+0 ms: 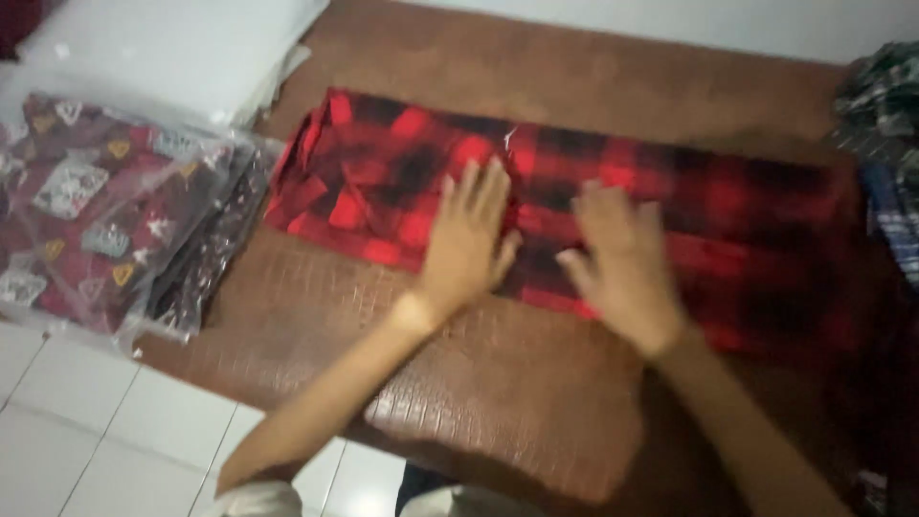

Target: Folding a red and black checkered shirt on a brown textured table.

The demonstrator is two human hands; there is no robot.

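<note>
A long folded red-and-black checked flannel shirt (574, 201) lies across the brown textured leather mat (479, 383), running from nine o'clock to three o'clock. The left hand (469, 239) and right hand (622, 263) rest flat on its middle, side by side. At nine o'clock, off the mat, lies a stack of clear-plastic-wrapped patterned garments (96, 211); behind it, at eleven o'clock, white plastic bags (163, 48).
</note>
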